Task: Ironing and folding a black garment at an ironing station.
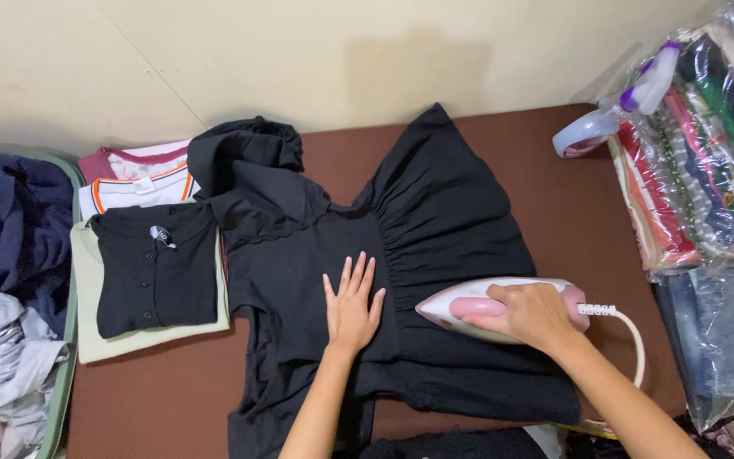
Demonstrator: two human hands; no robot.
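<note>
A black dress (435, 212) with a gathered skirt lies spread across a brown ironing surface (571, 187). My left hand (352, 304) rests flat on the dress's bodice, fingers apart, pressing the cloth down. My right hand (530, 316) grips the pink handle of a white and pink iron (477, 299), which sits on the skirt with its tip pointing left, a short gap from my left hand. The iron's white cord (630, 336) curves off to the right behind it.
A stack of folded shirts (150, 272), black one on top, lies at the left. A basket of crumpled laundry (2, 289) stands at the far left. Plastic-wrapped folded clothes (707, 153) and a purple and white spray bottle (618, 106) sit at the right.
</note>
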